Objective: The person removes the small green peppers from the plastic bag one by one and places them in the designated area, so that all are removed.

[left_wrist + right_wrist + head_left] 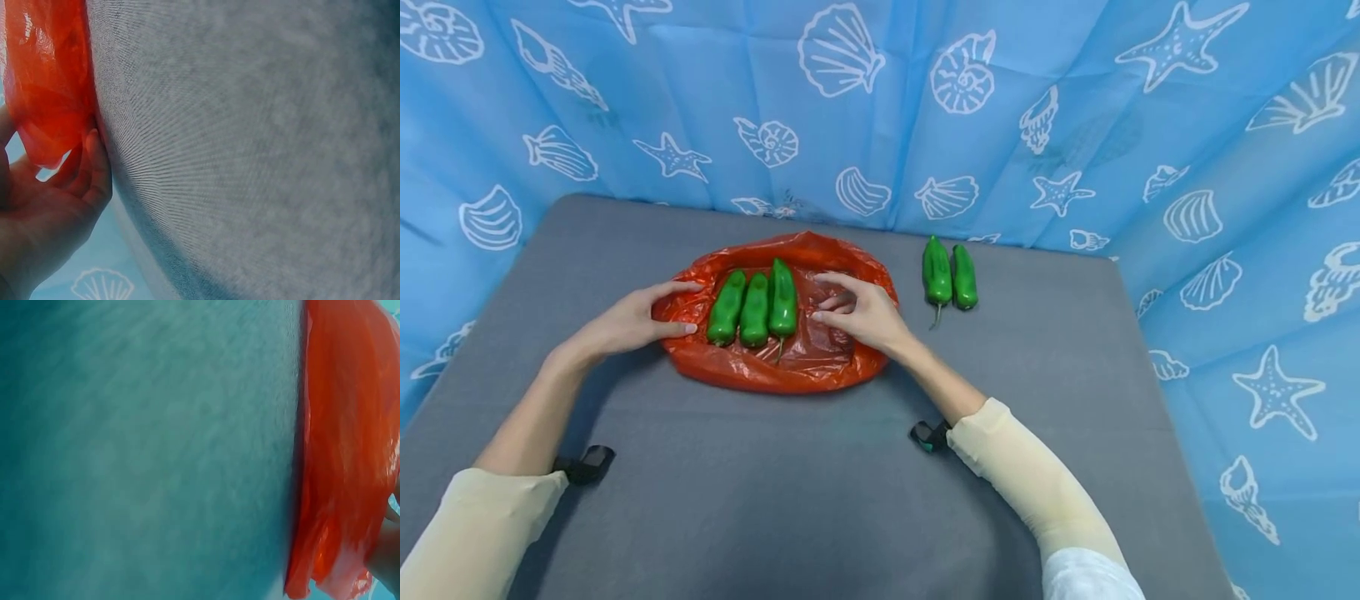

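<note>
A red plastic bag (760, 380) lies spread with its rim turned up on the grey table. Three green peppers (754, 310) rest side by side in its left half, the rightmost with a stem pointing toward me. At the bag's left end, my left hand (632, 318) holds the rim, thumb and fingers around it; the left wrist view shows the fingers (94, 165) against the red plastic. Over the bag's right half hovers my right hand (868, 317), fingers loosely bent and apart, just right of the peppers, nothing seen between them. Its fingertips are hidden in the right wrist view.
Two more green peppers, one longer with a stem (937, 271) and one shorter (965, 277), lie on the table (820, 500) right of the bag. A blue curtain (910, 108) with white shell prints hangs behind and beside the table. Dark wrist cameras (928, 435) sit under both forearms.
</note>
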A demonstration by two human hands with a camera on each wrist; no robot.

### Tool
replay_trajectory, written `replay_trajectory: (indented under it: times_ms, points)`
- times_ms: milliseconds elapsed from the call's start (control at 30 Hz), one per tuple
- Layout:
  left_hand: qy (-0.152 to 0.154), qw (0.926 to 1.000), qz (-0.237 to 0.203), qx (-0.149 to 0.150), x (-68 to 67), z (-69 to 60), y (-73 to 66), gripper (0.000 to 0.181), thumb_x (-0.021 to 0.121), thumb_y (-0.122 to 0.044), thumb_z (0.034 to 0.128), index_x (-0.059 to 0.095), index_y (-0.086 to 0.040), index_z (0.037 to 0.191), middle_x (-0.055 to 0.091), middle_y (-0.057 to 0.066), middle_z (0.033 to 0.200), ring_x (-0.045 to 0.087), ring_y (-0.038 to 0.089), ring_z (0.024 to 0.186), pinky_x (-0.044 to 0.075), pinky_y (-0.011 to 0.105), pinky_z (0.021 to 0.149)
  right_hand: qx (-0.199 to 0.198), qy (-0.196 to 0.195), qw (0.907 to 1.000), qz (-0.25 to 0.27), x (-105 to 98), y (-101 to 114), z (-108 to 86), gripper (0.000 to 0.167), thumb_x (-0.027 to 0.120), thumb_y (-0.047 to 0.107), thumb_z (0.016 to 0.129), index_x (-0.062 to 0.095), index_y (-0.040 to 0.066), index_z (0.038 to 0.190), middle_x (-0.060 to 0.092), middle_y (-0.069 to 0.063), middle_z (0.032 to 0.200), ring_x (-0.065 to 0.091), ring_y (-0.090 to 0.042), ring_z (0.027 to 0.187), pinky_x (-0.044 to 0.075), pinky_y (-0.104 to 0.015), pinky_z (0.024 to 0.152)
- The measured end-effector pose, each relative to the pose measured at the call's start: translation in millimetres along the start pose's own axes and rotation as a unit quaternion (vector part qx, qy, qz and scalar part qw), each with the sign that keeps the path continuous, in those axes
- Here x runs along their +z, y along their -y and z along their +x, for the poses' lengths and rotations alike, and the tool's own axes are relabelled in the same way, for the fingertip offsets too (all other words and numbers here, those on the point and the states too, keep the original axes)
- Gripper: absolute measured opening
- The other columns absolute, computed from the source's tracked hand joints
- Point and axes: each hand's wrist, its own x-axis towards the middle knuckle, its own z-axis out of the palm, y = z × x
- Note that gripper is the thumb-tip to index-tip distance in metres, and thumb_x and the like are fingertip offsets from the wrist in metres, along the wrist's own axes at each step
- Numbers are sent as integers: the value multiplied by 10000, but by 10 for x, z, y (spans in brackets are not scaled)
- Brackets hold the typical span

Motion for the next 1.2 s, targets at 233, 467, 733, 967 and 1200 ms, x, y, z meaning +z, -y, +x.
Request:
replay_trajectory:
  times_ms: [233, 467, 733, 967, 1200]
  points:
    - [55, 10000, -7, -50, -10, 10, 0, 702, 664, -239, 968, 303, -68, 1546, 211, 330, 1566, 219, 532, 1407, 229, 702, 1090, 220, 122, 9993, -260, 85, 39, 70, 554, 779, 150, 876, 574, 70, 1383, 706, -154, 1106, 692, -169, 946, 571, -262, 786]
    - [47, 10000, 58, -65, -12, 8, -14, 726, 675, -277, 961, 302, -79, 1551, 201, 333, 1568, 206, 544, 1408, 214, 705, 1092, 470, 270, 9979, -359, 163, 63, 134, 564, 783, 169, 874, 570, 98, 1391, 695, -133, 1157, 688, -147, 946, 569, -254, 726]
    - [43, 9999, 33, -88, -5, -2, -19, 727, 672, -283, 962, 297, -84, 1553, 192, 331, 1572, 200, 544, 1410, 208, 709, 1092, 759, 549, 9938, -606, 208, 66, 193, 615, 794, 215, 868, 541, 152, 1424, 698, -85, 1144, 678, -109, 923, 558, -247, 695]
    - [77, 9999, 26, -89, -12, -14, -12, 730, 665, -273, 968, 283, -71, 1556, 182, 343, 1568, 208, 556, 1398, 221, 717, 1079, 781, 812, 9905, -794, 243, 70, 232, 684, 797, 228, 865, 491, 171, 1474, 699, -65, 1124, 675, -100, 887, 552, -236, 673]
    - [37, 10000, -69, -25, -9, -14, -21, 722, 677, -295, 959, 316, -70, 1541, 191, 322, 1577, 205, 531, 1414, 215, 695, 1101, 630, 1189, 9780, -1593, 301, 77, 281, 798, 801, 314, 854, 398, 187, 1531, 729, -95, 1056, 694, -181, 826, 540, -260, 766]
